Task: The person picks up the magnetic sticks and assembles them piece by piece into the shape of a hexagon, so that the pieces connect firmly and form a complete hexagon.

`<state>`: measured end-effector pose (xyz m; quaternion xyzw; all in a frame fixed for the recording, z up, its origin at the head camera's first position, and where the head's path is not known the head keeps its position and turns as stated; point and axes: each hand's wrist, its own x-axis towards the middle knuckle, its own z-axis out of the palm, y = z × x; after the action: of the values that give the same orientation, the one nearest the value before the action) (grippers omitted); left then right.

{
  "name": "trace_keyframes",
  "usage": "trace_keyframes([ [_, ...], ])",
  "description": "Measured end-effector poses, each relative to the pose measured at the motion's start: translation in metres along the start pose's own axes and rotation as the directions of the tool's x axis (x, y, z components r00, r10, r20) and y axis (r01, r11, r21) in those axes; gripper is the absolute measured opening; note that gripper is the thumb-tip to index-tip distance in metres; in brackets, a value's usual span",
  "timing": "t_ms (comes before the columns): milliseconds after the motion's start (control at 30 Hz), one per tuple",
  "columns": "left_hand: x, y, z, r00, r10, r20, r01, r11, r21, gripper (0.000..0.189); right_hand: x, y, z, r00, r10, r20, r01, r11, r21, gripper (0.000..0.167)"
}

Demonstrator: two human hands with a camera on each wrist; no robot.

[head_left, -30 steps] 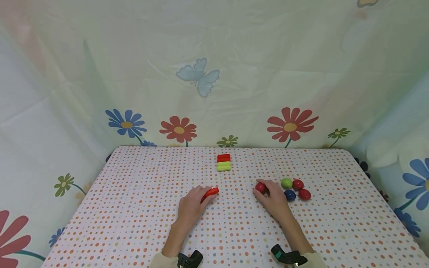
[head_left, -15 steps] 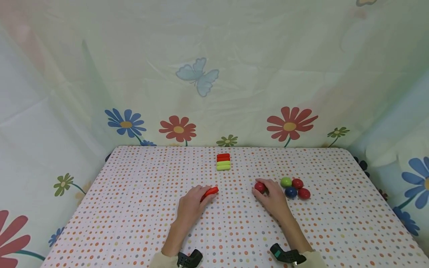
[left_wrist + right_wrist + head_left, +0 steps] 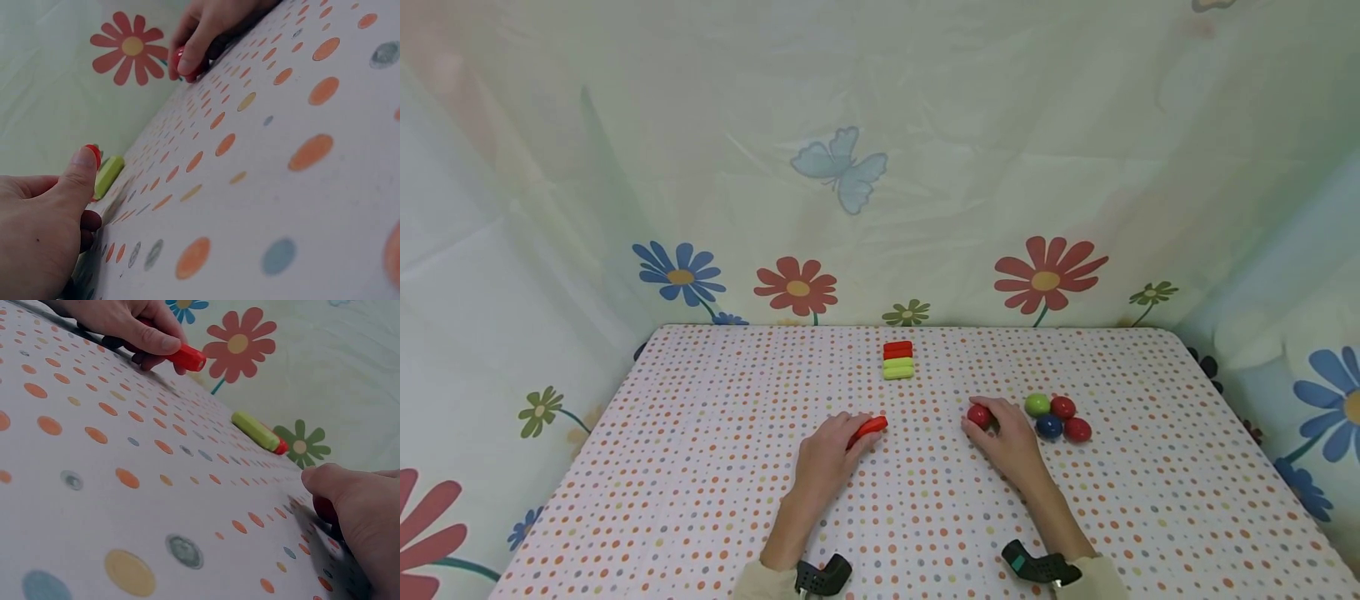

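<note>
With twelve o'clock at the far edge of the dotted tabletop [image 3: 925, 508], pinches a short red stick [image 3: 871, 427] between thumb and fingers of the left hand [image 3: 827, 452], tip toward two o'clock. Grips a red ball [image 3: 978, 416] in the right hand [image 3: 1017, 440], at that hand's ten o'clock. Sets the hands well apart, roughly at each other's nine and three, each clamped on its own piece. In the right wrist view, shows the stick's end jutting past the thumb. Cannot tell about any lift of stick or ball off the tabletop.

Over the last second, shows hardly any change in either hold. Differs in one small shift: the blue ball [image 3: 1048, 427], nudged toward about one o'clock, now lying closer to the green ball [image 3: 1037, 406] and two loose red balls [image 3: 1077, 430], at the right hand's two to three. For the work, seems to mean little: nothing newly taken up or put down. Leaves two red sticks [image 3: 898, 353] and two yellow-green sticks [image 3: 898, 368] side by side, untouched, at the left hand's one o'clock and the right's ten.
</note>
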<state>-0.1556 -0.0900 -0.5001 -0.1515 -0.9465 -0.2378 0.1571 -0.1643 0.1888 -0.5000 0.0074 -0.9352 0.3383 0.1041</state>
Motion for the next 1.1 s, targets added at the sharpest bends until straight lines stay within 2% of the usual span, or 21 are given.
trace_keyframes([
  [167, 0.0, -0.001, -0.001, 1.0, 0.011, 0.01, -0.011, 1.0, 0.018, 0.037, -0.001, -0.002, -0.001, 1.0, -0.003, -0.012, 0.004, 0.992, 0.125, 0.047],
  [267, 0.0, -0.002, -0.002, 0.999, 0.046, 0.014, -0.047, 0.999, 0.029, 0.037, -0.003, -0.009, 0.001, 0.999, 0.013, 0.03, -0.02, 0.968, 0.252, 0.047],
  [333, 0.0, -0.003, -0.002, 0.996, 0.08, 0.024, -0.081, 0.996, 0.025, 0.038, -0.004, -0.017, 0.005, 0.994, 0.046, 0.099, -0.079, 0.926, 0.368, 0.049],
  [400, 0.0, -0.003, -0.002, 0.992, 0.121, 0.034, -0.121, 0.992, 0.015, 0.037, -0.007, -0.029, 0.011, 0.981, 0.065, 0.184, -0.148, 0.863, 0.484, 0.051],
  [500, 0.0, -0.003, -0.001, 0.981, 0.186, 0.046, -0.186, 0.983, -0.015, 0.035, -0.013, -0.045, 0.02, 0.954, 0.032, 0.297, -0.216, 0.76, 0.613, 0.053],
  [533, 0.0, -0.003, 0.0, 0.978, 0.203, 0.045, -0.202, 0.979, -0.021, 0.034, -0.015, -0.05, 0.024, 0.948, 0.008, 0.319, -0.219, 0.742, 0.634, 0.052],
  [633, 0.0, -0.003, 0.001, 0.971, 0.234, 0.037, -0.233, 0.972, -0.035, 0.033, -0.019, -0.059, 0.03, 0.94, -0.051, 0.337, -0.192, 0.737, 0.648, 0.047],
  [700, 0.0, -0.003, 0.001, 0.97, 0.241, 0.029, -0.239, 0.97, -0.042, 0.033, -0.021, -0.062, 0.032, 0.944, -0.067, 0.324, -0.166, 0.752, 0.638, 0.044],
  [767, 0.0, -0.002, 0.001, 0.97, 0.244, 0.023, -0.243, 0.969, -0.048, 0.032, -0.022, -0.063, 0.034, 0.948, -0.067, 0.311, -0.153, 0.763, 0.628, 0.043],
  [1000, -0.001, -0.001, 0.001, 0.965, 0.264, 0.004, -0.263, 0.963, -0.055, 0.031, -0.021, -0.061, 0.034, 0.942, -0.065, 0.33, -0.164, 0.767, 0.62, 0.045],
  [1100, -0.001, -0.001, 0.002, 0.96, 0.278, -0.028, -0.279, 0.959, -0.045, 0.033, -0.021, -0.061, 0.033, 0.947, -0.049, 0.318, -0.166, 0.772, 0.614, 0.047],
])
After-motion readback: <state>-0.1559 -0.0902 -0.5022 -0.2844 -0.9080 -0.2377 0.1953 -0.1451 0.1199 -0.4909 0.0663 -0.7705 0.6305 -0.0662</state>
